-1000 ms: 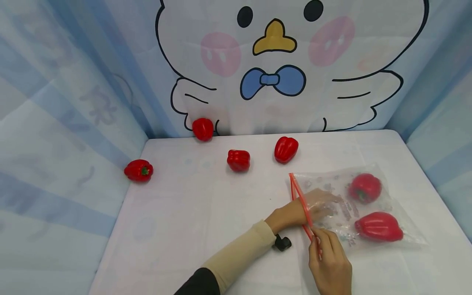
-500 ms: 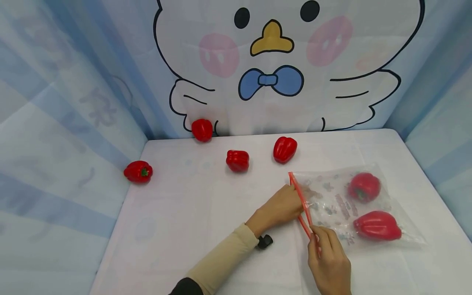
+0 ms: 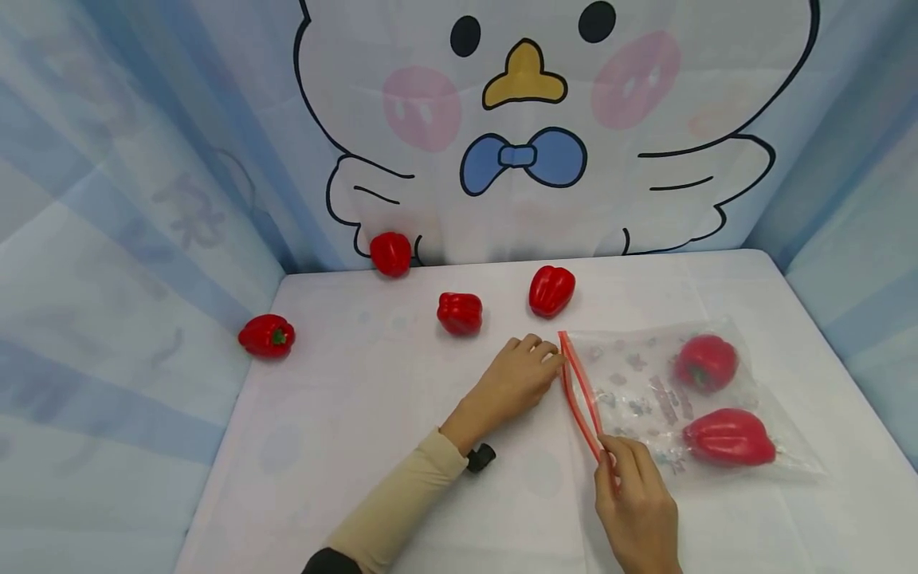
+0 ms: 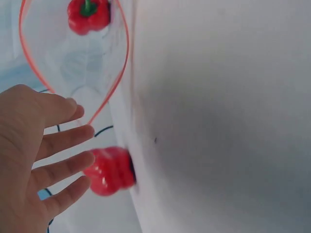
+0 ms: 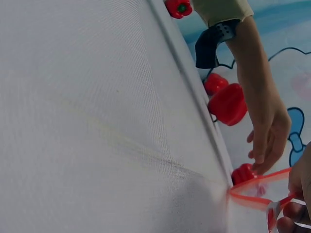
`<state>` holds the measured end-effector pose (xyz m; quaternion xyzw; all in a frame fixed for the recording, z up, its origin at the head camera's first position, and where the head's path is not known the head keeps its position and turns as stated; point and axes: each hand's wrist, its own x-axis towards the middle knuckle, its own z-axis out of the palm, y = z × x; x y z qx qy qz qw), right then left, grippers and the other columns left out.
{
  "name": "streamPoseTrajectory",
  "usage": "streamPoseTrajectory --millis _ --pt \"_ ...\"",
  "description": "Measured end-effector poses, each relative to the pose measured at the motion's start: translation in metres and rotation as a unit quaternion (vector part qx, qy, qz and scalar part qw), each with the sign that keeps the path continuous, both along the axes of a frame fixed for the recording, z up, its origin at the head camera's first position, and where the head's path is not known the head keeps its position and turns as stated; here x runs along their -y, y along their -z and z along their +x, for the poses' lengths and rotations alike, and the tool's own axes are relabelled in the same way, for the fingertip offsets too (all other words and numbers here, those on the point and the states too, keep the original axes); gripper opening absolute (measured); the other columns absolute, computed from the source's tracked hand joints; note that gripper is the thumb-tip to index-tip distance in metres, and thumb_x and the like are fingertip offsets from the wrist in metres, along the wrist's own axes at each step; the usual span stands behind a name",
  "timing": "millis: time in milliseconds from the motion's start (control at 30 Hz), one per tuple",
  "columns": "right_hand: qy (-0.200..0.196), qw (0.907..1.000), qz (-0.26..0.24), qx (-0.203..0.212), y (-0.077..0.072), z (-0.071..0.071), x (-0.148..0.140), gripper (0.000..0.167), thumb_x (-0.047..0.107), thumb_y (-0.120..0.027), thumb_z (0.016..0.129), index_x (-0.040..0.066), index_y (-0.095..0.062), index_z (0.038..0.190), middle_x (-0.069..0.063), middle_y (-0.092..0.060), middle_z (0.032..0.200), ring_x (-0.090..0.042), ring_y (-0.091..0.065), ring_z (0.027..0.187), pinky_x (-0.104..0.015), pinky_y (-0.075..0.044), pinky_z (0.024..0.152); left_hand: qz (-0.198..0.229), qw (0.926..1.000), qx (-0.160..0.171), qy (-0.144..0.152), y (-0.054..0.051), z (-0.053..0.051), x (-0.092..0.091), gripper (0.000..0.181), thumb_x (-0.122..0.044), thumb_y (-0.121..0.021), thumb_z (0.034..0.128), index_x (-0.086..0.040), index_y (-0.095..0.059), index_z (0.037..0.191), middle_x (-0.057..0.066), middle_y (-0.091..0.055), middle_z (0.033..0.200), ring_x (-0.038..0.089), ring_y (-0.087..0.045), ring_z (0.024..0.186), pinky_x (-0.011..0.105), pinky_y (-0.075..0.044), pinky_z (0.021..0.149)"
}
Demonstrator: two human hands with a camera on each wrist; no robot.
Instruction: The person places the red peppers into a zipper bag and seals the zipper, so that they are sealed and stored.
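Note:
A clear zip bag [image 3: 624, 375] with a red-edged mouth lies on the right of the table, its mouth gaping to the left. Inside are two red bell peppers, one round [image 3: 707, 363] and one long [image 3: 730, 437]. My right hand [image 3: 637, 498] pinches the near corner of the red edge; a small white slider [image 5: 273, 211] shows by its fingers in the right wrist view. Just outside the mouth, at its far corner, is my left hand [image 3: 512, 383]. Its fingers [image 4: 65, 141] are spread and hold nothing; whether they touch the edge I cannot tell.
Loose red bell peppers lie along the back: one [image 3: 551, 291] behind the left hand, another [image 3: 460, 313] left of it, one [image 3: 390, 254] at the back edge. A further pepper [image 3: 267, 336] sits at the left edge. Curtains surround the white table [image 3: 344, 446].
My left hand has come out of the bag, moving left to the far corner of its mouth, with nothing in it. My right hand keeps its hold on the near corner.

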<state>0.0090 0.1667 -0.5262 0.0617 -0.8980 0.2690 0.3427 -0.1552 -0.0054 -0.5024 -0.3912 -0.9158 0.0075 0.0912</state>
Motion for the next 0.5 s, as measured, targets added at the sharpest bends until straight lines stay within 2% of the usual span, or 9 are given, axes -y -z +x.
streamPoseTrajectory --millis 233,500 --pt "-0.006 0.9999 0.008 0.011 0.0 0.0 0.0 0.025 -0.001 -0.069 0.084 0.0 -0.074 0.109 -0.013 -0.069 0.098 -0.019 -0.064 0.069 -0.026 -0.054 0.058 -0.004 0.9969 -0.04 -0.067 -0.017 -0.013 0.027 0.038 -0.034 -0.065 0.1032 -0.024 -0.061 0.139 -0.004 -0.067 0.137 0.019 -0.059 0.13 0.038 -0.051 0.11" --pt "-0.005 0.9998 0.012 0.018 0.0 0.0 0.0 0.025 -0.001 -0.069 0.084 0.0 -0.074 0.109 -0.012 -0.069 0.098 -0.019 -0.064 0.069 -0.027 -0.054 0.058 0.012 0.9897 -0.023 -0.141 -0.03 -0.03 0.057 0.053 -0.038 -0.071 0.0993 -0.019 -0.056 0.146 0.006 -0.059 0.15 0.031 -0.049 0.143 0.049 -0.045 0.118"
